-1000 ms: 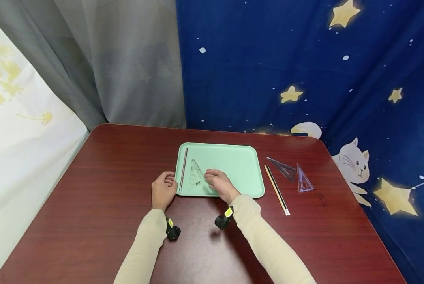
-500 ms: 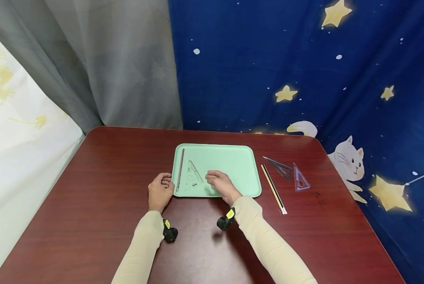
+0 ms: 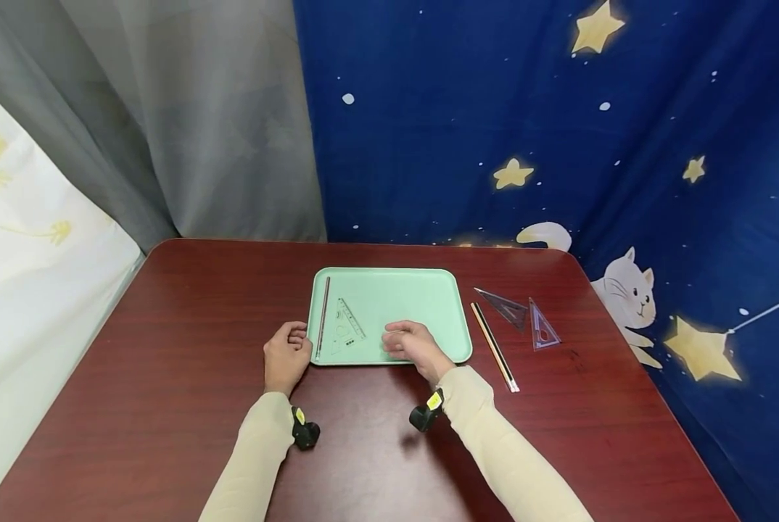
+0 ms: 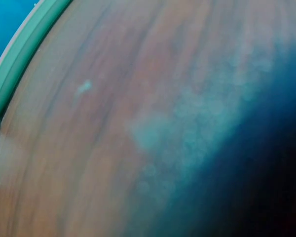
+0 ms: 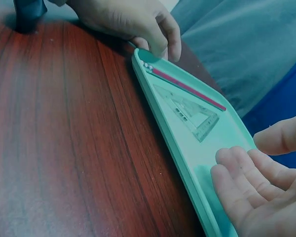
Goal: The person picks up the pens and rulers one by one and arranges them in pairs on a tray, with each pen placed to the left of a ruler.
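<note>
1. Head view — the right hand [image 3: 417, 346] has drawn rightward from the clear set square [image 3: 349, 328]; released, fingers loosely bent, it hovers over the tray [image 3: 422, 293].
2. At the tray's near left corner, the left hand [image 3: 288, 357] curls — gripping or merely touching, cannot tell.
3. As before, the set square lies in the tray, beside the red pencil [image 3: 323, 317].

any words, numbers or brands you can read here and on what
None can be read.
Clear triangle on the tray: scale marks and dark print, too small.
Pencils: any print too small.
Tinted triangles: any markings too small.
Yellow stickers at the wrist cameras: any lettering too small.
</note>
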The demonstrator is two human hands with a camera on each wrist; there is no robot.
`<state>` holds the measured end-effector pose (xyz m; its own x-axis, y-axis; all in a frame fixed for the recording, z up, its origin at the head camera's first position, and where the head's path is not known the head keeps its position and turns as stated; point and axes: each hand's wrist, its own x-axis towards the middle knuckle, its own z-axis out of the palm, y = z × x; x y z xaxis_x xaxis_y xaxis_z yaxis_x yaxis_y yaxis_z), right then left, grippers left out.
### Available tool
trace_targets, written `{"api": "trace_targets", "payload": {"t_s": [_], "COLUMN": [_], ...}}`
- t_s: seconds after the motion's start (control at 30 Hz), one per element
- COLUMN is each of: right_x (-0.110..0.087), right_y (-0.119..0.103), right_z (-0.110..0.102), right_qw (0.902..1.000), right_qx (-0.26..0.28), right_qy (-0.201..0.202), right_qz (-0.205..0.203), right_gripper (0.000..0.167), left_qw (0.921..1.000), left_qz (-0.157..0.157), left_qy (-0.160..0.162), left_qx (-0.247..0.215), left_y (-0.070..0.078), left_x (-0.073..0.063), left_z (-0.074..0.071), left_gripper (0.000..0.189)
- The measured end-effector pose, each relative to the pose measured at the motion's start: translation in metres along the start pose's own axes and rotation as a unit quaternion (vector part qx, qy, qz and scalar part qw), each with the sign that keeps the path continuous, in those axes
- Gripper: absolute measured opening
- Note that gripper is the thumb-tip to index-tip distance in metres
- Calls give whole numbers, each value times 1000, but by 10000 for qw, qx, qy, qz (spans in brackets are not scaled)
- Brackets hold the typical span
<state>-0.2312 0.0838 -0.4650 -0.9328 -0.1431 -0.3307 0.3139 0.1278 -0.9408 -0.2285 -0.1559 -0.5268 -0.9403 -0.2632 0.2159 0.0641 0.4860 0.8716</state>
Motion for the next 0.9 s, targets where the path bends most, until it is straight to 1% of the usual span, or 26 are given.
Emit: {"api": "trace_targets", "payload": {"t_s": [0.1, 0.27, 0.47, 0.63, 0.9], "right_x": [-4, -9, -12, -14, -21], "right_y": [0, -1, 3, 7, 11], "right_z": [-1, -7, -23, -35, -54], "right_qw": [10000, 10000, 9995, 9993, 9986], "right_qx": [56, -49, -112, -90, -128], "right_qy": [-42, -8, 222, 301, 435], "right_qz": [20, 61, 178, 222, 285], "right_gripper": [33, 32, 30, 30, 31], "left_qw": [10000, 10000, 10000, 9998, 9999], "left_qz": [-32, -23, 69, 136, 96], "left_qy": [2, -10, 38, 104, 109], "left_qx": [-21, -18, -29, -27, -39], "left_y": [-1, -2, -1, -3, -1], "left_x": [-1, -2, 0, 1, 1], "left_z": [0, 0, -1, -1, 0], "left_gripper": [24, 24, 24, 24, 23]}}
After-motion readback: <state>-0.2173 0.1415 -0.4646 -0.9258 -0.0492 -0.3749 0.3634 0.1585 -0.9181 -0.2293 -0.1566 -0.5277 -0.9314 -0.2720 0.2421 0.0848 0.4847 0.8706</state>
